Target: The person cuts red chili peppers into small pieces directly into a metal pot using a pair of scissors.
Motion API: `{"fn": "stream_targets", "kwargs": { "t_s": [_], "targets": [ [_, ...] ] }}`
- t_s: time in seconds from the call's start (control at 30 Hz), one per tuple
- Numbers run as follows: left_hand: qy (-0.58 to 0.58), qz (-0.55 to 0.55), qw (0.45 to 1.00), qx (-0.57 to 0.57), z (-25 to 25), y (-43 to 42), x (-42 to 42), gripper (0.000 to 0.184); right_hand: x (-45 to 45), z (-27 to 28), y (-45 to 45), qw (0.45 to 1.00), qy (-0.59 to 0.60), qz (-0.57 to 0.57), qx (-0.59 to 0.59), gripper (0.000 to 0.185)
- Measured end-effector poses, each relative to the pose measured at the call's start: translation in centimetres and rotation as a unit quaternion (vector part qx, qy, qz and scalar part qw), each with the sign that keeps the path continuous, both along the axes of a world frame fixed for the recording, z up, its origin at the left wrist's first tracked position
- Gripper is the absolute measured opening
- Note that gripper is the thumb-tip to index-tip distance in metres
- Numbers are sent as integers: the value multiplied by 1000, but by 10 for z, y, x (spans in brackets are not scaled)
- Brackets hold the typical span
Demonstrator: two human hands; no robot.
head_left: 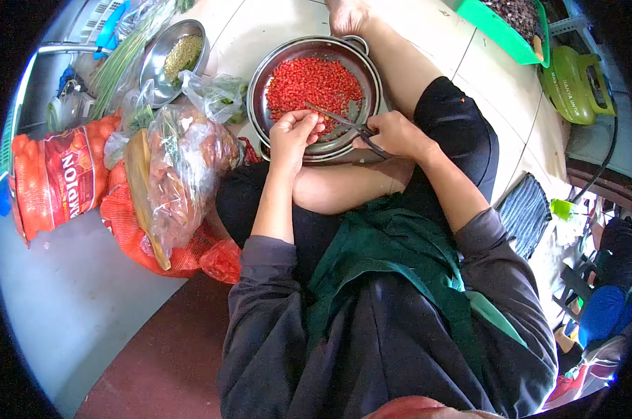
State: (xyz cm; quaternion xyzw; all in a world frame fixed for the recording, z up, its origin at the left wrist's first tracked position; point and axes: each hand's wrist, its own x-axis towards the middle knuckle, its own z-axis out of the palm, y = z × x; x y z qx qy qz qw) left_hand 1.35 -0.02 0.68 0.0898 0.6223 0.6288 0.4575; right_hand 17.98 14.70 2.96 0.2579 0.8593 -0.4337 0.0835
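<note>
A round metal pot with loop handles sits on the floor before my crossed legs, holding many small cut pieces of red chili. My right hand grips a pair of scissors by the dark handles, their blades pointing left over the pot. Just beside the blade tips, my left hand is closed in a pinch above the pot's near left rim. Whatever lies between its fingertips is too small or hidden to make out.
At left lie a red net sack, a clear plastic bag, long green stalks and a metal bowl of pale green bits. Toward the right are a green tub, a green gas cylinder and a dark ribbed mat.
</note>
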Motion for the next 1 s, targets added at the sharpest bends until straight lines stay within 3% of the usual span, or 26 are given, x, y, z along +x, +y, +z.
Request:
{"fn": "stream_targets", "kwargs": {
  "t_s": [0.07, 0.37, 0.57, 0.87, 1.0],
  "targets": [
    [12, 6, 1000, -14, 3, 0, -1, 12, 1, 4, -1, 1000, -10, -11, -14, 43],
    [9, -5, 1000, 18, -2, 1, -1, 13, -2, 1, -2, 999, -15, 39, -8, 46],
    [6, -7, 1000, 8, 0, 1, -2, 14, -1, 5, -3, 999, 31, 4, 1, 48],
    [26, -31, 999, 5, -5, 0, 0, 15, -2, 0, -4, 999, 5, 2, 45, 49],
    [20, -18, 1000, -10, -1, 0, 1, 14, -3, 10, -2, 1000, -2, -5, 9, 51]
  ]
}}
